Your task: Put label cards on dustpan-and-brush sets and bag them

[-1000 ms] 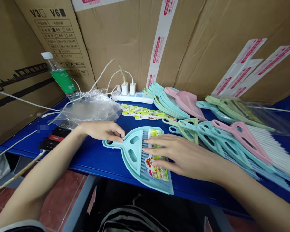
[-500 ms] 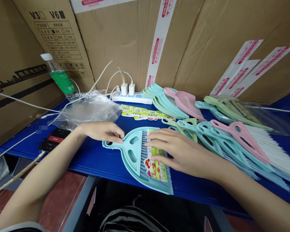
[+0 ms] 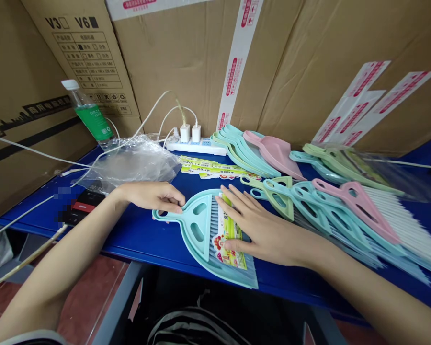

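Observation:
A light-blue dustpan [image 3: 197, 258] lies near the front edge of the blue table, with a matching hand brush [image 3: 200, 235] nested in it. Across the brush's bristles rests a yellow-green printed card [image 3: 232, 256]. My left hand [image 3: 158, 197] pinches the stacked handles of the dustpan and brush at their left end. Spread flat, my right hand [image 3: 262, 225] touches the card with its fingers and hides part of it and the bristles.
Several brushes [image 3: 355, 201] lie fanned out on the right, with several dustpans [image 3: 251, 148] behind them. More cards [image 3: 208, 167], clear plastic bags [image 3: 136, 160], a power strip [image 3: 201, 145] and a bottle [image 3: 91, 120] stand or lie farther back. Cardboard boxes [image 3: 187, 57] wall the rear.
My right hand has turned and shifted slightly to the right, its fingers now pointing more away from me. The card has moved a little to the left. My left hand stays on the handles.

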`<state>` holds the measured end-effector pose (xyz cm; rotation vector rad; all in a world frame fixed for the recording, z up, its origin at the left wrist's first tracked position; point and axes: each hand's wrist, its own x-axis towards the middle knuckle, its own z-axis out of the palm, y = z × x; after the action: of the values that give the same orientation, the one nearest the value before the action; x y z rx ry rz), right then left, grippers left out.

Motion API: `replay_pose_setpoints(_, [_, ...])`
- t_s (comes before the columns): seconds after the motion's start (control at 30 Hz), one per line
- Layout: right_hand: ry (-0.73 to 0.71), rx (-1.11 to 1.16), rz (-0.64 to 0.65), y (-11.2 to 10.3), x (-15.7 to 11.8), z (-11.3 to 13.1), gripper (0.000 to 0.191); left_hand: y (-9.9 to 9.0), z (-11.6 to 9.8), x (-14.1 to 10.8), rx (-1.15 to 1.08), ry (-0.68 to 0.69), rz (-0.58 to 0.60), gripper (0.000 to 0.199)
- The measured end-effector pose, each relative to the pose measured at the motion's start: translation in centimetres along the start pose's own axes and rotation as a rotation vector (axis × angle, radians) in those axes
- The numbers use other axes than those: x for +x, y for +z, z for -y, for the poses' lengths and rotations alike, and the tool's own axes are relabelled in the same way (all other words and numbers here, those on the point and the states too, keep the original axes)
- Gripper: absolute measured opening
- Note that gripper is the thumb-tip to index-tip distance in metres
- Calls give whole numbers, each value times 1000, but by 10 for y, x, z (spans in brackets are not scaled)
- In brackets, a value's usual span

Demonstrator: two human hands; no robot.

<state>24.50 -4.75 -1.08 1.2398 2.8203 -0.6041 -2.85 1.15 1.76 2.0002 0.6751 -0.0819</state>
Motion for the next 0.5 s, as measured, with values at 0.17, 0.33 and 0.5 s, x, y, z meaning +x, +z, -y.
replay_pose_setpoints(0.17, [-12, -51, -182, 1, 3, -6, 77, 0, 0, 0, 29, 30, 0, 27])
replay_pose_setpoints(0.33, [2, -143, -395, 1, 12, -21, 50, 2, -1, 0, 32, 49, -24, 27])
replay_pose_setpoints(0.5, [13, -196, -455, -1, 19, -31, 44, 3, -1, 1, 38, 40, -32, 31])
